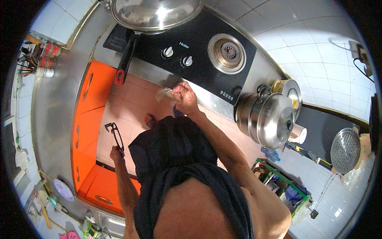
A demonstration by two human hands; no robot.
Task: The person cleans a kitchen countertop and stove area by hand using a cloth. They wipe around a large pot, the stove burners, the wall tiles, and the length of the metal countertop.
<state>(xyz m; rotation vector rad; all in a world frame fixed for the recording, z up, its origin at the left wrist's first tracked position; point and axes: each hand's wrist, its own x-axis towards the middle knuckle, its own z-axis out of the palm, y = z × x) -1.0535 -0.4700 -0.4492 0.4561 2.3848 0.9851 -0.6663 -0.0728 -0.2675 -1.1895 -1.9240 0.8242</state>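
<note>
My left hand (pixel 118 152), low at the left above the tiled floor, is closed on a thin black-framed object (pixel 116 136); its exact kind cannot be told. Raised near the front edge of the gas hob (pixel 203 73), my right hand (pixel 186 97) pinches a small whitish, limp piece (pixel 164 94), perhaps cloth or plastic. A lidded metal wok (pixel 155 15) sits on the hob's left burner, its black handle (pixel 126 59) pointing towards me. The right burner (pixel 228 53) is bare. Both hob knobs (pixel 177 56) lie beyond my right hand.
A steel steamer pot (pixel 268 119) with a domed lid stands right of the hob. Orange cabinets (pixel 92 119) and a steel counter (pixel 56 119) run along the left. A green-framed rack (pixel 280 173) with various items is at lower right. A perforated metal tray (pixel 346 151) stands at far right.
</note>
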